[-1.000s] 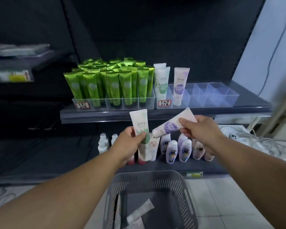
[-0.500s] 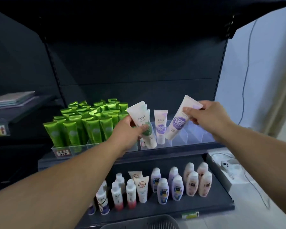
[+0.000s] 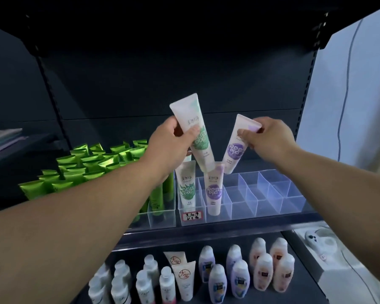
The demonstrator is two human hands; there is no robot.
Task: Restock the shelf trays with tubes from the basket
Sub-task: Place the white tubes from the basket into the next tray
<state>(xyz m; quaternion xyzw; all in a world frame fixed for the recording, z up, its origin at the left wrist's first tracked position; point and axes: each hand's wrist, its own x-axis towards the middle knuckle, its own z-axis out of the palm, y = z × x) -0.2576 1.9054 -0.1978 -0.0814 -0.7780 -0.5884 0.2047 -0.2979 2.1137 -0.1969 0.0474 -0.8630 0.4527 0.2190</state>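
- The green-printed tube is in the left hand, above the shelf trays. Its crimped end is up and it tilts, the lower end slanting to the right.
- The left fingers are curled round the tube's upper half, the thumb across its front.
- The tube's lower end sits in front of the top of a purple-printed tube standing in the tray; I cannot tell whether the two touch.
- The purple-printed tube is in the right hand, also crimped end up and leaning the other way, so the two held tubes form a V.
- The right fingers pinch this tube at its crimped top; its lower end hangs just above the back of the clear divided tray.
- In the divided tray, a green-printed tube stands upright in the leftmost lane, just beside the standing purple one.
- A handwritten label is stuck on the tray's front.
- To the left, rows of shiny green tubes fill a second clear tray, partly hidden by the left forearm.
- Both trays sit on a dark shelf.
- On the shelf below stand white bottles in rows and two white tubes with red marks.
- At the right edge lies a white device.
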